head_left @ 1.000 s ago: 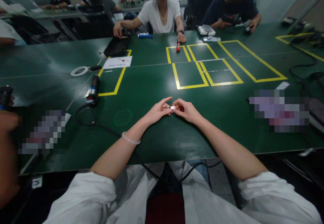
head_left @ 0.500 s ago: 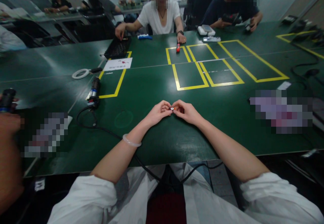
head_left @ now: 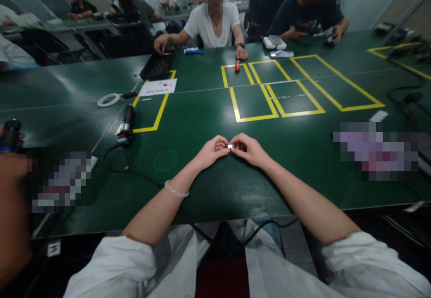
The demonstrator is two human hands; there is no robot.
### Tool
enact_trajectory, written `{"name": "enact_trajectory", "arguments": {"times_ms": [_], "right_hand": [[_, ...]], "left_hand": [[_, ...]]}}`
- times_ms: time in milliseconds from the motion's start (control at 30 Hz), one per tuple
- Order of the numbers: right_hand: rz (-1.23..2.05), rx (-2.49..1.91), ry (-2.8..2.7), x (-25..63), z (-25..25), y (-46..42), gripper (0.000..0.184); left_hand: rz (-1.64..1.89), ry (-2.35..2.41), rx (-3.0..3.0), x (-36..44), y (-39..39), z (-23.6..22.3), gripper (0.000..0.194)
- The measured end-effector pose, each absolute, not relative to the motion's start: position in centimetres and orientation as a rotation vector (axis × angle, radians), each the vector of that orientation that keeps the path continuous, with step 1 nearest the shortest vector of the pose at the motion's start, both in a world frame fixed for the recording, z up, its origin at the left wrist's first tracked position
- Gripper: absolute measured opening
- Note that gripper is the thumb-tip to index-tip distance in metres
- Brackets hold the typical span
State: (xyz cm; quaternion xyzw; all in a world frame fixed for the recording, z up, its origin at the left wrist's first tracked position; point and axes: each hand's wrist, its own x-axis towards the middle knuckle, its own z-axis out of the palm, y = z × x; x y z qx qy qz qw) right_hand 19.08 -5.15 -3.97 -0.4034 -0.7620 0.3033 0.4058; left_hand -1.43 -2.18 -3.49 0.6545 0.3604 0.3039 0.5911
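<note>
**One small part, two hands on it**

I have the small part (head_left: 230,146) between the fingertips of my left hand (head_left: 211,151) and right hand (head_left: 248,149), both closed in a pinch and nearly meeting. Its white and red patches show; its shape is too small to make out, and I can't tell whether it clears the table (head_left: 208,199).

I judge the step in hand to be close two-handed fingertip work. From my end, any next move calls for light, even pressure, with one pinch steady while the other shifts.

My count, clock centred on the part, twelve pointing away from the body:
- One part, at centre.
- One bracelet (head_left: 175,192), on the left forearm, at eight.
- Two dark cylinders: one (head_left: 127,118) between nine and ten, the other (head_left: 11,135) farther out at nine, by a neighbour's hand (head_left: 15,165).
- One sheet (head_left: 157,88), at ten.
- One black tray (head_left: 157,68), between ten and eleven.
- One blue item (head_left: 193,51), at eleven.
- One red item (head_left: 237,67), at twelve, under a co-worker's hand (head_left: 241,54).
- Four small yellow frames (head_left: 257,119), twelve to one.
</note>
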Motion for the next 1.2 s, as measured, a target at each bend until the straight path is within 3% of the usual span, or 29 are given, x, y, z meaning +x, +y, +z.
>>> {"name": "enact_trajectory", "arguments": {"times_ms": [733, 900, 1033, 1200], "right_hand": [[0.841, -1.104, -1.861, 18.89, -3.98, -5.09, 0.017], [0.876, -1.046, -1.854, 18.76, -4.06, -5.18, 0.029], [0.837, -1.06, -1.865, 18.74, -3.9, -5.34, 0.015], [1.013, -1.081, -1.751, 18.73, -4.21, -5.2, 0.019]], "left_hand": [[0.679, 0.83, 1.523, -1.57, -2.15, -3.13, 0.034], [0.683, 0.83, 1.536, -1.67, -2.05, -3.05, 0.033], [0.673, 0.834, 1.571, -1.67, -2.1, -3.03, 0.033], [0.708, 0.819, 1.572, -1.59, -2.34, -3.25, 0.038]]}}
